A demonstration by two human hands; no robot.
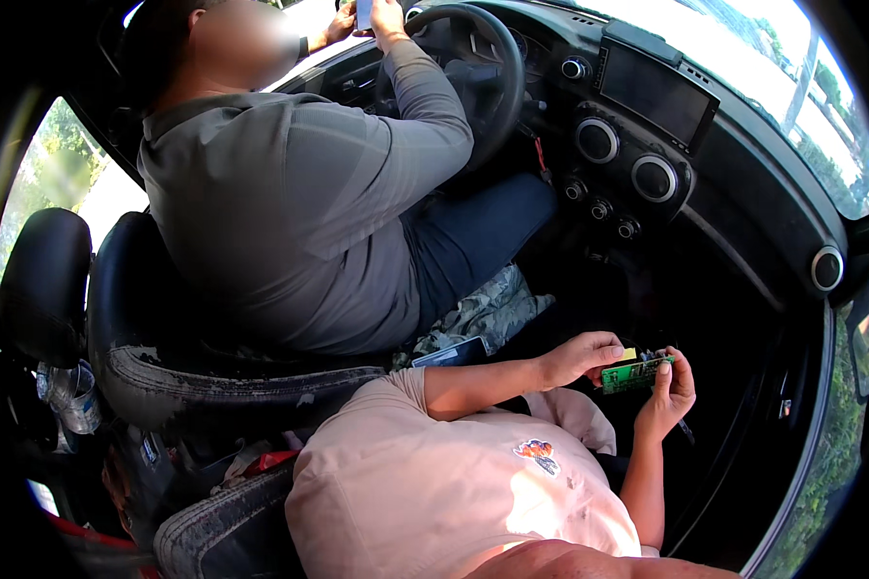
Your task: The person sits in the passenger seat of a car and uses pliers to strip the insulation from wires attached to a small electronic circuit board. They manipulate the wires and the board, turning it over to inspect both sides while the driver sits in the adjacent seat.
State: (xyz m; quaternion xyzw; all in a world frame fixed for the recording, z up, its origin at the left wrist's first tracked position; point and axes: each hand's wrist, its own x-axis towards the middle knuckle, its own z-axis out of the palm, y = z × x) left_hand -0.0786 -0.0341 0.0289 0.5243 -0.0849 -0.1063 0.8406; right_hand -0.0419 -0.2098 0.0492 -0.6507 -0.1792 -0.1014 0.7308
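Note:
A green circuit board is held up in front of my lap, tilted slightly. My right hand grips its right end between thumb and fingers. At the board's left end, my left hand is closed, fingertips against it. A small yellow piece shows just behind the board's upper edge, beside my left fingertips; what it belongs to is unclear. A thin dark thing hangs below my right hand, too small to name.
A person in a grey shirt sits at the steering wheel, holding a phone. Camouflage cloth and a dark phone-like device lie between the seats. The dashboard screen is ahead, the passenger door at right.

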